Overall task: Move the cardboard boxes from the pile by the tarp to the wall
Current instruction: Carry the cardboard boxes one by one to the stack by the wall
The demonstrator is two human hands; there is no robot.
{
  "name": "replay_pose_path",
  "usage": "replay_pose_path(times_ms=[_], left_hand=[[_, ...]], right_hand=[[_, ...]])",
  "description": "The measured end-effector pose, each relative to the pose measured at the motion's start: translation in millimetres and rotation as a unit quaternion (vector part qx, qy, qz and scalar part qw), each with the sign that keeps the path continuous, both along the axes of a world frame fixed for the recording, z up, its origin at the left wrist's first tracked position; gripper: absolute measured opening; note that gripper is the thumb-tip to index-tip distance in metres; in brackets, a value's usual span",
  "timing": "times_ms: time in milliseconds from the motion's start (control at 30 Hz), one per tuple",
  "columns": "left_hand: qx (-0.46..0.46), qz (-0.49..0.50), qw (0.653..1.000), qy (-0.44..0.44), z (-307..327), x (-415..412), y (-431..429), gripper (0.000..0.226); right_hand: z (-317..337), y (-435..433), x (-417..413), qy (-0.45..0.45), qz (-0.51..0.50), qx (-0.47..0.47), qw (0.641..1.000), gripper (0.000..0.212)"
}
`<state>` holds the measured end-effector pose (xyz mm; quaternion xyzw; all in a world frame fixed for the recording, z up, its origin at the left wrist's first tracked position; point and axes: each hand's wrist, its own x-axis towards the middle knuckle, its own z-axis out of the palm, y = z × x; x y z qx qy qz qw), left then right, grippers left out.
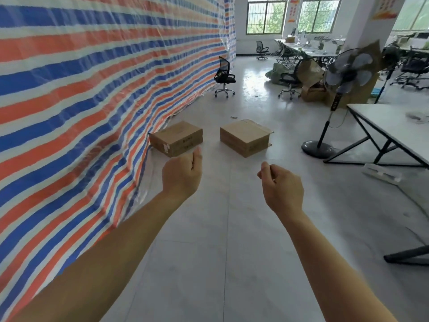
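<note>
Both forearms reach out from the bottom of the view, bare and empty. On the left hand (182, 176) the fingers are curled in loosely toward the palm, holding nothing; the right hand (282, 188) is the same, fingers bent in a slack half-fist with nothing in it.

Ahead of the fingers, on the pale floor (232, 228), lie two closed cardboard boxes. The left box (176, 138) sits just past the left hand's knuckles, its far-left corner pressed against the striped tarp (81, 89) that hangs along the left side. The right box (245, 138) lies a little apart from it, out in the open floor, forward and slightly left of the right hand. Both are flat and low, turned corner-on, their long axes running away and to the right.

The left hand appears nearer to its box than the right hand is to either one, so the left box looks like the natural next pick, probably needing both hands on opposite sides. A standing fan (343, 89) and a table (394, 126) stand well off to the right.
</note>
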<state>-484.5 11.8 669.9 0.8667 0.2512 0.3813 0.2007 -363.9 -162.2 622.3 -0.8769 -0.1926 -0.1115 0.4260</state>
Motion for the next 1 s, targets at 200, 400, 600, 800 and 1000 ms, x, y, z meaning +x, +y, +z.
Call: replay_pose_path(times_ms=[200,400,600,800,1000], left_hand=[[-0.028,0.015,0.999,0.039,30.9,134.8,68.2,0.037],[-0.077,0.059,0.995,0.019,24.5,245.6,171.3,0.035],[-0.082,0.069,0.994,-0.022,-12.8,386.4,294.1,0.031],[-0.095,-0.015,0.995,0.017,-16.5,561.8,398.5,0.052],[-0.104,-0.089,0.989,0.057,-36.4,723.2,436.1,0.061]], right_hand=[[18.7,94.2,155.7,0.009,0.031,-0.017,0.999,0.044],[19.2,200.7,273.6,0.023,0.079,-0.045,0.996,0.044],[-2.8,315.1,412.7,0.008,0.071,-0.072,0.995,0.047],[-6.1,384.0,558.1,0.013,0.024,-0.119,0.992,0.049],[-26.5,394.9,697.6,0.058,-0.055,-0.124,0.989,0.05]])
